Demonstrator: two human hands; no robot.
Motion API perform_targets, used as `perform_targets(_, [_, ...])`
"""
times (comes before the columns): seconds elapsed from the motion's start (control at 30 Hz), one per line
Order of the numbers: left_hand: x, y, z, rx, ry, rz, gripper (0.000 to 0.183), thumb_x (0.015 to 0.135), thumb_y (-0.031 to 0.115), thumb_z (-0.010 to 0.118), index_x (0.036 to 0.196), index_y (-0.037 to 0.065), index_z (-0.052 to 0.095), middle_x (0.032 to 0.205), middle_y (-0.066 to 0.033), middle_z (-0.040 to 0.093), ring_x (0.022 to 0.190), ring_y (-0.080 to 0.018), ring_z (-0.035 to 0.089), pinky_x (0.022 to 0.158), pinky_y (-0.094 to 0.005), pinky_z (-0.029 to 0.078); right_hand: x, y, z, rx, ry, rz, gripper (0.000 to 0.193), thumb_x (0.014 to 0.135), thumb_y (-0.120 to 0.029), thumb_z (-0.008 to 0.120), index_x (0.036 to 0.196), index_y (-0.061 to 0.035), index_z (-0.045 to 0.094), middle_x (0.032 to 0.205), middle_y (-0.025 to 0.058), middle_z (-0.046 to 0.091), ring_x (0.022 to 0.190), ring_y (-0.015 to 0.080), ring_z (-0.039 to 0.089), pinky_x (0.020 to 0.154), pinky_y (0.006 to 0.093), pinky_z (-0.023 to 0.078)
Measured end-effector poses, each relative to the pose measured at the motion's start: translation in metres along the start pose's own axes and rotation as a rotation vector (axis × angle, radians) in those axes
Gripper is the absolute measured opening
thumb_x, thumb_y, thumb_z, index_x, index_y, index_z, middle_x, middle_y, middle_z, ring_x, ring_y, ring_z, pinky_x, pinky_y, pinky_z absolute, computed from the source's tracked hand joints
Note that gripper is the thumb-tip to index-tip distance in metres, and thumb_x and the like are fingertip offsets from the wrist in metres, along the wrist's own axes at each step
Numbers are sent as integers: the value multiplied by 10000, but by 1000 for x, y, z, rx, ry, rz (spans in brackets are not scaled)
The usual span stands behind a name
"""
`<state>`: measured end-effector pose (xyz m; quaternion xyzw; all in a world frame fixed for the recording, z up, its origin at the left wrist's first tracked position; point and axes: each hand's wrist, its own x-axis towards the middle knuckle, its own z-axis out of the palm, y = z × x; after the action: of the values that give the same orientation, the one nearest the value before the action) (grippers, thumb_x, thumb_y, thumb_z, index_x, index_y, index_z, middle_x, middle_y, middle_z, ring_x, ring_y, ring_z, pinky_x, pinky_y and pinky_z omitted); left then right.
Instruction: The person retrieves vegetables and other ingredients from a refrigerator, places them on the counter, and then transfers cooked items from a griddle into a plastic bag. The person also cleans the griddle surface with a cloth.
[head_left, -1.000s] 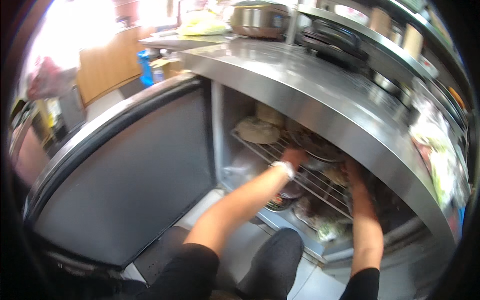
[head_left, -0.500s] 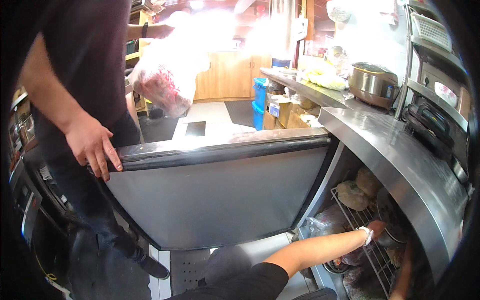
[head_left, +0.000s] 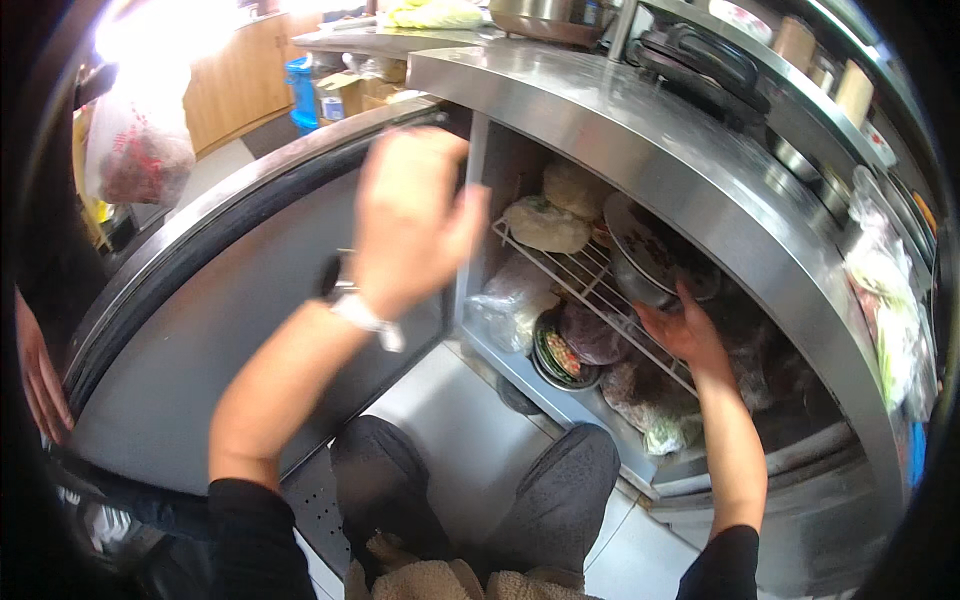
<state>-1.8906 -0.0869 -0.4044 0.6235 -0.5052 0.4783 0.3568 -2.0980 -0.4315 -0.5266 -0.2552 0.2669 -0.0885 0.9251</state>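
Reaching into the open fridge under the steel worktop point(head_left: 640, 120), my right hand point(head_left: 685, 335) has its fingers point(head_left: 655, 322) curled up against the underside of a dark metal bowl point(head_left: 650, 265) that sits on the wire shelf point(head_left: 590, 290); I cannot tell whether they grip it or only touch it. That bowl is on the right part of the shelf, with two wrapped pale lumps point(head_left: 548, 222) just to its left, farther in. My left hand point(head_left: 410, 215) is raised in the air, blurred, fingers loosely spread and holding nothing, near the top edge of the open fridge door point(head_left: 230, 330). Below the shelf lie a clear plastic bag point(head_left: 510, 300), a round container of chopped food point(head_left: 562, 355) and more bagged food point(head_left: 650, 400). Someone else's hand point(head_left: 40, 370) rests at the door's far left edge.
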Motion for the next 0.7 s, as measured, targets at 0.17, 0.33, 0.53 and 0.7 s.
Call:
perform_targets(0.17, [3, -45, -67, 709, -115, -121, 400, 780, 300, 590, 995, -26, 502, 952, -198, 538, 895, -341, 518, 784, -403, 406, 17, 12, 19, 75, 166, -242, 595, 750, -415, 634, 1108, 21, 449, 1063, 245, 505, 896, 372, 557, 777, 442, 508])
perform_targets(0.33, [-4, -48, -73, 843, -358, -276, 437, 820, 445, 499, 796, 9, 526, 759, -143, 554, 712, -309, 561, 646, -394, 438, 36, -6, 1, 179, 129, -233, 566, 726, -408, 661, 1123, -55, 466, 1077, 236, 492, 948, 376, 524, 780, 466, 504])
perform_targets(0.53, [-13, -55, -64, 927, -248, -161, 468, 812, 482, 488, 708, 26, 517, 684, -125, 533, 635, -284, 559, 574, -368, 449, 41, -22, -11, 154, 47, -253, 718, 691, -416, 688, 1207, -50, 349, 1159, 282, 387, 997, 436, 457, 789, 498, 488])
perform_targets(0.7, [-17, -66, -72, 909, -250, -113, 484, 818, 489, 472, 703, 23, 531, 666, -134, 542, 626, -275, 558, 566, -357, 443, 49, -4, 8, 130, 155, -379, 776, 680, -422, 693, 1237, -53, 300, 1175, 298, 357, 1031, 460, 423, 791, 513, 482])
